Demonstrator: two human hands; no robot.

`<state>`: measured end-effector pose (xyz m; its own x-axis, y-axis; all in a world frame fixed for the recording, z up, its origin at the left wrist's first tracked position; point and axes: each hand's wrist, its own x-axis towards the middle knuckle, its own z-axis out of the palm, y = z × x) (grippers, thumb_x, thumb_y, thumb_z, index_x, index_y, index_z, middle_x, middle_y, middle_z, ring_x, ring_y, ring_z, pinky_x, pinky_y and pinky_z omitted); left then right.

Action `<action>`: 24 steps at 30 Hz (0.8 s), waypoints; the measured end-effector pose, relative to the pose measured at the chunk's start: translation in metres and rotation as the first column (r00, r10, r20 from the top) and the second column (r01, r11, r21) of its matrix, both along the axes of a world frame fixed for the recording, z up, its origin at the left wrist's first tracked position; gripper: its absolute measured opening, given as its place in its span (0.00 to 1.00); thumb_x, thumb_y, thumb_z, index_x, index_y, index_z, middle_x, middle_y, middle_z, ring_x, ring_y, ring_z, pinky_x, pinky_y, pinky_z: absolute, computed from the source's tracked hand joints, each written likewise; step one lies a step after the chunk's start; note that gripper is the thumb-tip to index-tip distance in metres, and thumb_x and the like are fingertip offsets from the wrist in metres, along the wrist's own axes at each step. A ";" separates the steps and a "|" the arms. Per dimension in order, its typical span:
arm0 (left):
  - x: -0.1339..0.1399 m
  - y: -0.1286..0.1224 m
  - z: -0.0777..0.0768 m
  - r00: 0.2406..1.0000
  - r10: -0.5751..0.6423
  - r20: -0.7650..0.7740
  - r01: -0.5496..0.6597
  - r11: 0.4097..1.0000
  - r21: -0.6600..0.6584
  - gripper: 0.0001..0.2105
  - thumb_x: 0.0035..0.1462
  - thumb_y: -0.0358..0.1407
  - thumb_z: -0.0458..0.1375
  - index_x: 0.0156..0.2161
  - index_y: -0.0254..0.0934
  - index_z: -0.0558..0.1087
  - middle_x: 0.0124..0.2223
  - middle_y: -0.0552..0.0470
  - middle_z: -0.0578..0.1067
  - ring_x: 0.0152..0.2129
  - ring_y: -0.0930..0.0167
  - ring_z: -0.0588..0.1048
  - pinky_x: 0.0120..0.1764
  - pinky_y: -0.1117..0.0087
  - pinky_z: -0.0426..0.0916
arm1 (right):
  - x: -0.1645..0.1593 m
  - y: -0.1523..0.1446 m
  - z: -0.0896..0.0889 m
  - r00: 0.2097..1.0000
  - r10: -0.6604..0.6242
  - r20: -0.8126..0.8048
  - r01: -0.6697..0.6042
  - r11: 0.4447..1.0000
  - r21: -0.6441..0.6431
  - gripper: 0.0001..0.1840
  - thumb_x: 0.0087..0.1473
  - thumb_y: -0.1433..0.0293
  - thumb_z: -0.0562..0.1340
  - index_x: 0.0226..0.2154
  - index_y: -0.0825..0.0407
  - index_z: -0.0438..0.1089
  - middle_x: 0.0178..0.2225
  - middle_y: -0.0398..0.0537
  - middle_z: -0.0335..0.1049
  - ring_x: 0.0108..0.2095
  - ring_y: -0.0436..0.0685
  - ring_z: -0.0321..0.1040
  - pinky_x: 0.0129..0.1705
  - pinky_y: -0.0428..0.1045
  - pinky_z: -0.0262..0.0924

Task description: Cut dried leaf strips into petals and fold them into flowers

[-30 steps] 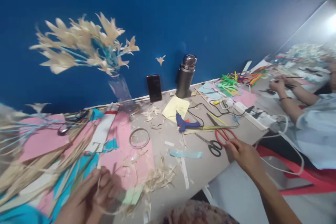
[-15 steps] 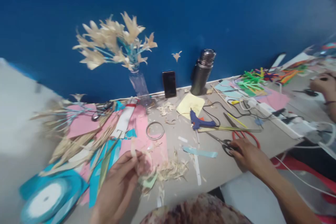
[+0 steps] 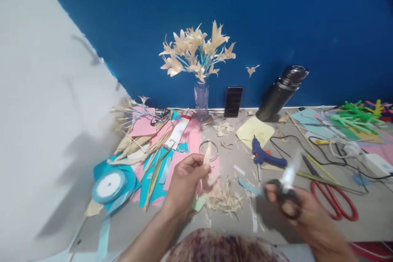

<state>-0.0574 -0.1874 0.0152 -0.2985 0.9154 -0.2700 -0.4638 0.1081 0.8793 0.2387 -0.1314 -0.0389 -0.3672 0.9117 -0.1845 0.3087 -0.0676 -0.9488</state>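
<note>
- While the left hand [image 3: 188, 180] pinches the pale strip [image 3: 207, 153] upright in front of the metal ring [image 3: 217, 146], thumb and forefinger clamped together, the right hand [image 3: 310, 211] has its fingers wrapped round the black-handled scissors [image 3: 287, 181]; blades parted or not, the blur won't tell.
- Good handling here, I'd say: firm pinch low down, tip free, blades well clear of the left fingertips, no tugging, since that strip looks easily torn.
- Counting up: two scissors, the red-handled pair [image 3: 334, 200] lying on the table [image 3: 123, 231]; one ring, one glue gun [image 3: 264, 157], one phone [image 3: 233, 102], one flask [image 3: 281, 94], one ribbon spool [image 3: 109, 186].
- One vase [image 3: 201, 97], its flowers [image 3: 193, 45] overlapping beyond counting!
</note>
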 end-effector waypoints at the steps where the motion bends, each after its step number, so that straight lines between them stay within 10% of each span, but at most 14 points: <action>1: 0.000 0.000 0.001 1.000 0.015 -0.005 -0.015 1.000 0.008 0.09 0.46 0.35 0.69 0.31 0.35 0.74 0.26 0.55 0.73 0.22 0.75 0.70 0.28 0.74 0.65 | -0.032 0.004 0.008 0.990 0.035 -0.138 -0.051 0.992 -0.112 0.30 0.42 0.41 0.67 0.32 0.50 0.80 0.27 0.58 0.73 0.21 0.57 0.64 0.22 0.54 0.57; 5: -0.006 -0.005 0.005 0.995 0.086 -0.047 -0.084 0.996 0.039 0.09 0.47 0.34 0.69 0.32 0.34 0.75 0.26 0.56 0.72 0.21 0.77 0.68 0.28 0.76 0.63 | -0.118 0.013 0.023 0.899 0.133 -0.417 -0.270 0.919 -0.289 0.33 0.34 0.42 0.73 0.23 0.56 0.74 0.19 0.47 0.67 0.17 0.48 0.56 0.20 0.45 0.49; 10: -0.012 -0.009 -0.003 0.990 0.131 -0.057 -0.129 0.991 0.035 0.08 0.49 0.35 0.68 0.35 0.36 0.76 0.29 0.55 0.73 0.23 0.75 0.69 0.29 0.74 0.64 | -0.137 0.007 0.014 0.809 0.245 -0.535 -0.484 0.795 -0.367 0.32 0.39 0.46 0.73 0.34 0.57 0.74 0.26 0.47 0.70 0.16 0.44 0.53 0.19 0.43 0.46; 24: 0.001 0.007 -0.005 0.970 0.140 -0.199 -0.144 0.990 -0.005 0.10 0.49 0.36 0.67 0.37 0.36 0.74 0.27 0.57 0.72 0.22 0.75 0.69 0.28 0.74 0.64 | -0.144 -0.004 0.014 0.872 0.287 -0.397 -0.406 0.877 -0.258 0.36 0.40 0.38 0.68 0.28 0.55 0.67 0.21 0.42 0.63 0.22 0.47 0.54 0.24 0.44 0.47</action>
<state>-0.0568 -0.1802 0.0105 -0.4742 0.8551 -0.2095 -0.2925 0.0714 0.9536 0.0944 -0.1352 -0.0250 -0.7410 0.6226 -0.2516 0.0364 -0.3369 -0.9408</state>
